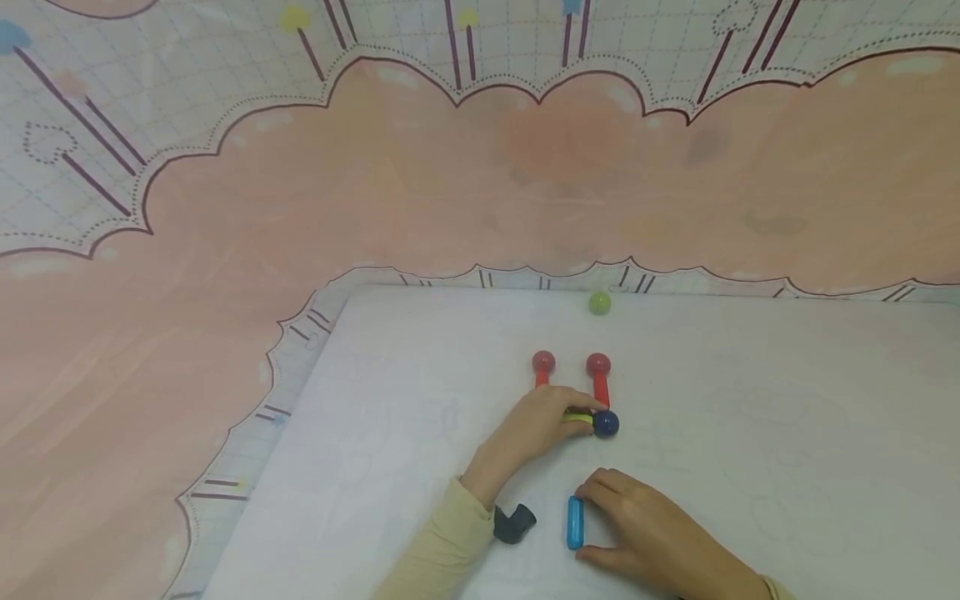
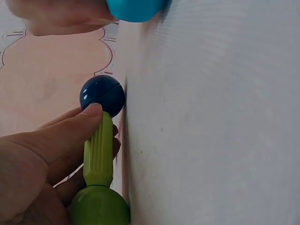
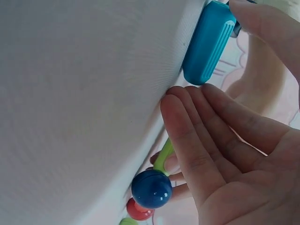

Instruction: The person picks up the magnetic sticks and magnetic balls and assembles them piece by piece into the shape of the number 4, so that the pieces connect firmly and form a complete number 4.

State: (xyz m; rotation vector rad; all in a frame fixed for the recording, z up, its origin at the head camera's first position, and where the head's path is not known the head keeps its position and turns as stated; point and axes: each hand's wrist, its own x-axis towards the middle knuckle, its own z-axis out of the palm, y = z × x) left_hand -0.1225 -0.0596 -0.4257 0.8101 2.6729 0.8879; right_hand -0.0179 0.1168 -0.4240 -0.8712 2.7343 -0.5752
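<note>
My left hand [image 1: 542, 421] pinches a yellow-green ribbed rod [image 2: 99, 152] between thumb and fingers. A dark blue ball [image 1: 606, 423] sits at one end of this rod, and a green ball [image 2: 100, 205] at the other. Just beyond that hand lie two red rods, each topped by a red ball, one at left [image 1: 543, 362] and one at right [image 1: 598, 364]; the blue ball is close to the right rod's near end. Nearer the body, my right hand [image 1: 641, 525] holds a light blue ribbed rod [image 3: 210, 44] by its ends, thumb at one and fingertips at the other.
A dark curved piece [image 1: 516, 524] lies beside the left sleeve, partly covered by it. A lime green ball [image 1: 600, 302] rests near the far edge of the white board [image 1: 750, 400]. Around the board spreads a pink patterned cloth [image 1: 480, 183].
</note>
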